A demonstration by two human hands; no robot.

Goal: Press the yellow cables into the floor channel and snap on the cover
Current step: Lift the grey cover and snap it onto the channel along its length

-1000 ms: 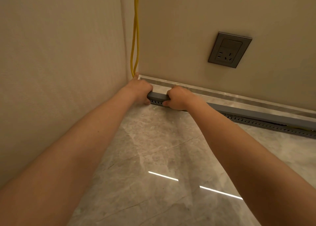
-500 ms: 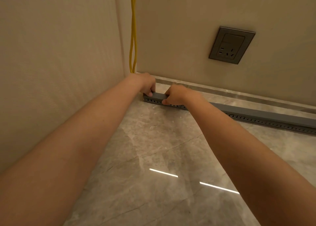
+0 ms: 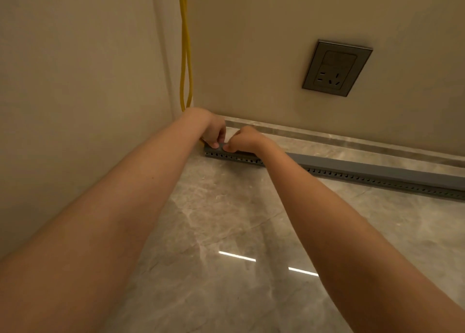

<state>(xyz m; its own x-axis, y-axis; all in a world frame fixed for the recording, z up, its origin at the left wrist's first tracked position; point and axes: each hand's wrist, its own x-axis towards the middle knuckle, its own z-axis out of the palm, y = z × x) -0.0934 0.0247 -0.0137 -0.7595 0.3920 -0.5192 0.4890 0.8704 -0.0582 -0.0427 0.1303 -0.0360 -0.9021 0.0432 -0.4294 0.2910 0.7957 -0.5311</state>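
Observation:
A grey slotted floor channel (image 3: 377,179) runs along the floor from near the corner to the right edge, with a flat grey cover (image 3: 364,168) lying on top of it. Two yellow cables (image 3: 185,56) hang down the wall corner and disappear behind my left hand (image 3: 214,131). A short bit of yellow shows at the channel's left end. My left hand presses its fingertips on the cover's left end. My right hand (image 3: 242,140) sits right beside it, fingers curled down on the same end of the cover.
A grey wall socket (image 3: 337,68) is set in the back wall at the right. A stone skirting strip (image 3: 352,144) runs behind the channel. The side wall (image 3: 75,81) stands close on the left. Glossy marble floor (image 3: 226,232) lies in front.
Both hands have drawn together at the cover's left end. The cover's left end now lies level on the channel, and the gap seen under the cover at the far right has closed.

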